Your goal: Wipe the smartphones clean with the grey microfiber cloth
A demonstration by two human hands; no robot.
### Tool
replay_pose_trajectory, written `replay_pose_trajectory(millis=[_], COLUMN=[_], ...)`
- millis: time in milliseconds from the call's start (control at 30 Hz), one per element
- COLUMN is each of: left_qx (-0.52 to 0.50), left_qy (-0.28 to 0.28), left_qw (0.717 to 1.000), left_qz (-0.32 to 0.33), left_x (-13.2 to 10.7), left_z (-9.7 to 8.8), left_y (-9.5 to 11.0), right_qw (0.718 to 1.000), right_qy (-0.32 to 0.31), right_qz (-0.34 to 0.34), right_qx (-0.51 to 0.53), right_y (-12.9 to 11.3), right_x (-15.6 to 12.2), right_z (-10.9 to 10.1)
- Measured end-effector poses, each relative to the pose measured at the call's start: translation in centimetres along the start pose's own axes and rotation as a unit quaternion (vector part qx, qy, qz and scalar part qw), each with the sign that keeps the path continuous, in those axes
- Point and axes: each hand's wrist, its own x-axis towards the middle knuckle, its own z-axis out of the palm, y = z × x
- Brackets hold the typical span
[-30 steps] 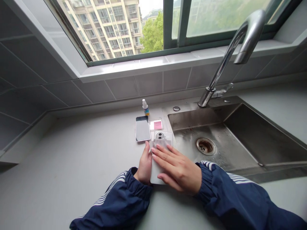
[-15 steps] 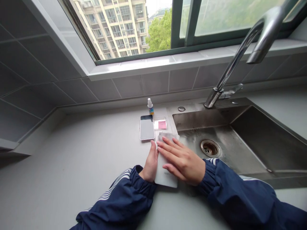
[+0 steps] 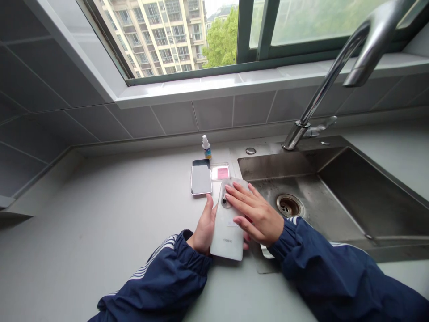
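My left hand [image 3: 204, 226] holds a white OPPO phone [image 3: 228, 237] from below and at its side, with the phone's back facing up. The phone's camera bump [image 3: 225, 201] sits at the upper end, partly covered. My right hand [image 3: 256, 214] lies with spread fingers across that upper end, pressing a thin pale wipe [image 3: 236, 184] against it. A translucent sheet [image 3: 264, 261] shows beneath my right wrist. Above the phone lie a dark-topped glass slab or second phone [image 3: 201, 177], a small dropper bottle [image 3: 206, 147] and a packet with a pink label [image 3: 221, 173].
A grey counter [image 3: 117, 223] runs along a tiled wall [image 3: 174, 118]. To the right is a stainless steel sink [image 3: 348, 197] with a drain [image 3: 289, 205], and a chrome faucet [image 3: 330, 89] curves above it. A window with a sill lies beyond.
The wipe has slid toward the phone's upper end, uncovering the phone's back and logo. The phone now sits slightly tilted in my left hand, and the view has shifted a little.
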Motion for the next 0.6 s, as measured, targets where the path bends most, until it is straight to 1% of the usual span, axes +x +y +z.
replay_pose_trajectory(millis=[33, 67, 100, 200, 267, 300, 367, 467, 533, 600], left_qx=[0.007, 0.007, 0.0, -0.042, -0.062, -0.065, -0.063, -0.054, -0.053, -0.06], left_qy=[-0.013, -0.013, 0.0, 0.082, 0.122, 0.131, 0.137, 0.128, 0.119, 0.111], left_qw=[1.0, 1.0, 1.0, 0.994, 0.989, 0.988, 0.988, 0.989, 0.991, 0.991], left_qz=[-0.004, 0.002, 0.016, 0.062, 0.064, 0.055, 0.045, 0.045, 0.043, 0.04], left_x=[0.0, 0.0, 0.0, 0.0, 0.0, 0.0, -0.2, -0.4, -0.6, -0.6], left_z=[0.0, 0.1, 0.2, 0.7, 1.0, 1.1, 1.2, 0.9, 0.6, 0.4], left_y=[0.0, 0.0, 0.0, 0.1, 0.2, 0.3, 0.4, 0.6, 0.7, 0.8], right_qw=[1.0, 1.0, 1.0, 0.998, 0.993, 0.99, 0.985, 0.976, 0.974, 0.976], right_qy=[0.002, 0.001, -0.005, -0.041, -0.054, -0.054, -0.053, -0.072, -0.083, -0.077], right_qz=[0.008, 0.012, 0.011, -0.032, -0.064, -0.078, -0.101, -0.135, -0.147, -0.15], right_qx=[-0.001, -0.001, 0.004, 0.047, 0.086, 0.104, 0.13, 0.154, 0.153, 0.137], right_y=[-0.2, -0.4, -0.7, -1.6, -2.1, -2.4, -3.0, -4.1, -4.7, -4.8], right_x=[0.0, 0.0, 0.0, -0.1, -0.1, -0.1, -0.1, -0.2, -0.3, -0.4], right_z=[0.0, -0.1, -0.1, -0.1, -0.2, -0.2, -0.3, -0.2, 0.0, 0.4])
